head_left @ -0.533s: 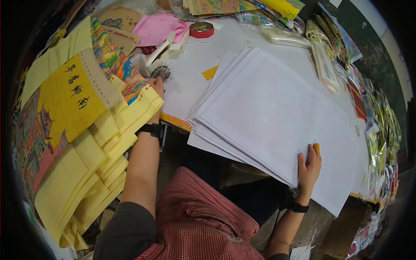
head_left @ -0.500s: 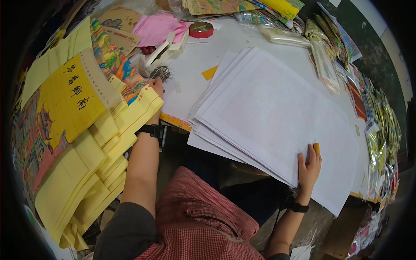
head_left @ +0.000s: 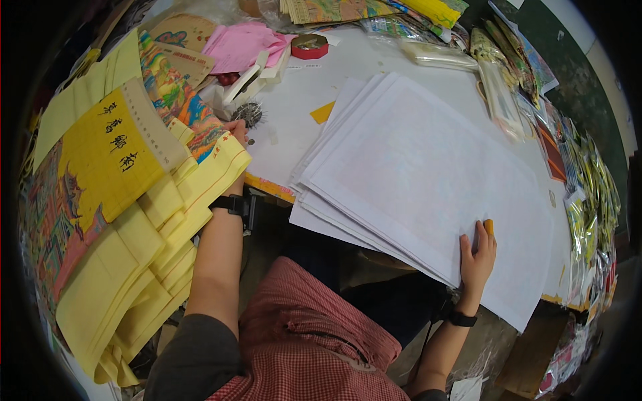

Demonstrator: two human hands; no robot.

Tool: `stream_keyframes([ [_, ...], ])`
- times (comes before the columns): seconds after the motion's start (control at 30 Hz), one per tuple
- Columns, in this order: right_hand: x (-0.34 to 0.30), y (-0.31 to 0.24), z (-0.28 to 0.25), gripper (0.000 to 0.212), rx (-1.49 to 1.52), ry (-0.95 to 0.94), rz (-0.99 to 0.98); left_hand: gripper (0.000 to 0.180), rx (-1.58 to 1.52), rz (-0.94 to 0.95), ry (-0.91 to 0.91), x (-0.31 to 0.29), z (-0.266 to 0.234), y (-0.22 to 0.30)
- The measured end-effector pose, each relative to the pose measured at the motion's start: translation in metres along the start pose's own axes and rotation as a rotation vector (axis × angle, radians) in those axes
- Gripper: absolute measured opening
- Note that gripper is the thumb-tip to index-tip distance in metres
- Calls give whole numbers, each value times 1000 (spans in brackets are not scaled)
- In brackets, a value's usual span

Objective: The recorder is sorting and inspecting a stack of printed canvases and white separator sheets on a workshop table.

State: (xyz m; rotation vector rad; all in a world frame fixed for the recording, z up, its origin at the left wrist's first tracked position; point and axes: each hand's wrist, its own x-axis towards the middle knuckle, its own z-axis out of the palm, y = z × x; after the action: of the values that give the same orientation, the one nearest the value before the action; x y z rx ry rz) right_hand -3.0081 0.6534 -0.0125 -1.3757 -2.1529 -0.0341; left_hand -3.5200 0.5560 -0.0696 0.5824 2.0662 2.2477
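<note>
A stack of large white paper sheets (head_left: 401, 160) lies fanned on the table. My right hand (head_left: 477, 257) rests flat on its near right part, fingers spread, with an orange cover on one fingertip. At the left, my left hand (head_left: 237, 128) is beside a dark round pincushion (head_left: 249, 114) bristling with pins. Its fingers look curled together, but yellow sheets partly cover the hand, and what it holds cannot be made out. Those folded yellow printed sheets (head_left: 134, 234) drape over and beside my left forearm. A small dark round spot (head_left: 251, 142) is next to that hand.
Behind the pincushion are a white stapler-like tool (head_left: 251, 79), pink cloth or paper (head_left: 242, 47) and a red octagonal box (head_left: 309, 47). A yellow scrap (head_left: 322, 112) lies near the stack. Clear plastic packets (head_left: 441, 57) and bundled wrapped goods (head_left: 588, 200) line the far and right edges.
My left hand has drawn back slightly from the pincushion, toward me and to the left. The yellow sheets have shifted a little. My right hand stays on the white stack.
</note>
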Motion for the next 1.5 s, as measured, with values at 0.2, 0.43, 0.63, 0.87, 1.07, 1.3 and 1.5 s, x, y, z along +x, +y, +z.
stream_keyframes([
  [0.2, 0, -1, 0, 43, 8, 5, 10, 18, 28, -26, -72, 10, 4, -9],
  [0.43, 0, 2, 1, 42, -34, -3, -7, 18, 399, 140, -64, 26, 4, -30],
  [0.63, -1, 1, 2, 43, -10, 6, -3, 19, 251, 118, -36, 20, 7, -23],
  [0.87, -1, 1, 1, 43, -13, 6, -1, 23, 490, 184, -54, 16, 10, -13],
  [1.07, 1, -4, 1, 43, 21, 12, -10, 22, 385, 258, 10, 31, -1, -35],
  [1.3, -1, 1, 0, 43, 7, 14, 2, 23, 106, 17, -24, 2, 0, -1],
  [1.5, -1, 1, 1, 41, -31, 30, -10, 22, 59, 45, 16, 2, 1, -2],
])
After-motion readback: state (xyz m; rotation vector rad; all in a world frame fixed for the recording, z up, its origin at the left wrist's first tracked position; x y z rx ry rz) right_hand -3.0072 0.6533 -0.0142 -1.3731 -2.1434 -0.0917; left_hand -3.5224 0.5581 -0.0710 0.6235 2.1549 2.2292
